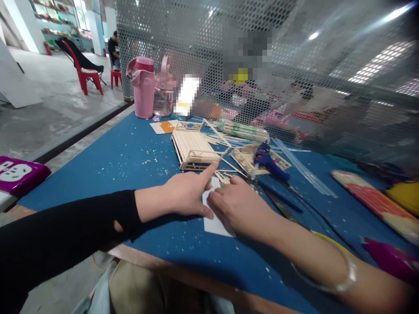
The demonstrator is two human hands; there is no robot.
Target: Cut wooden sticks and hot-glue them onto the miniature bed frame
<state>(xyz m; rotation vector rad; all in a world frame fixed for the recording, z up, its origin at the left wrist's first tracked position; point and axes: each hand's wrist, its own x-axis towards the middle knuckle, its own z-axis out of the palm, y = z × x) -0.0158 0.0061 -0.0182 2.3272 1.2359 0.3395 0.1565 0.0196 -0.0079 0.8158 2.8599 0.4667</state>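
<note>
My left hand [185,192] has its index finger stretched toward the near corner of a small stick model [194,148] and its thumb spread over a white paper [218,227]; its other fingers are partly hidden. Beside it, my right hand [240,209] is curled down on the paper with fingers pressed together. Whatever those fingers hold, if anything, is hidden. Thin wooden sticks [223,176] lie just beyond both hands. The model, built of pale sticks, has a slatted top and low rails. To its right, a blue glue gun [270,161] rests on a second stick piece [244,158].
A pink thermos [144,89], a clear bottle [163,93] and a bright phone [187,96] stand at the back, before a perforated metal screen [196,48]. Pliers [281,196], glue sticks [306,170] and a bundle of sticks [242,130] lie to the right. A purple power strip [24,174] is left.
</note>
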